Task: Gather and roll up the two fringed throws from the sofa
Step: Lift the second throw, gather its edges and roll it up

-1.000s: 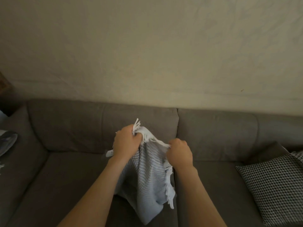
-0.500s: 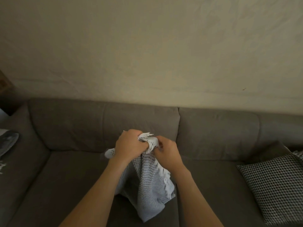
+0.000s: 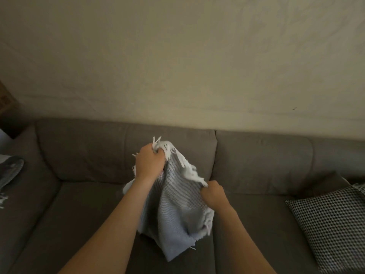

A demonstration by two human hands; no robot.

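1. Grey throw (image 3: 173,210) is held up in front of the sofa (image 3: 79,155) backrest, mid-frame. Its lower end hangs toward the seat; I cannot tell if it touches.
2. Left hand (image 3: 150,163): fingers clenched round the bunched top corner, white fringe (image 3: 187,169) poking out above.
3. Right hand (image 3: 214,195): fingers gripping the fringed edge, lower and to the right.
4. Far left of the sofa: grey fringed fabric (image 3: 9,171), cut off by the frame.
5. Right: checked cushion (image 3: 331,222) on the seat.
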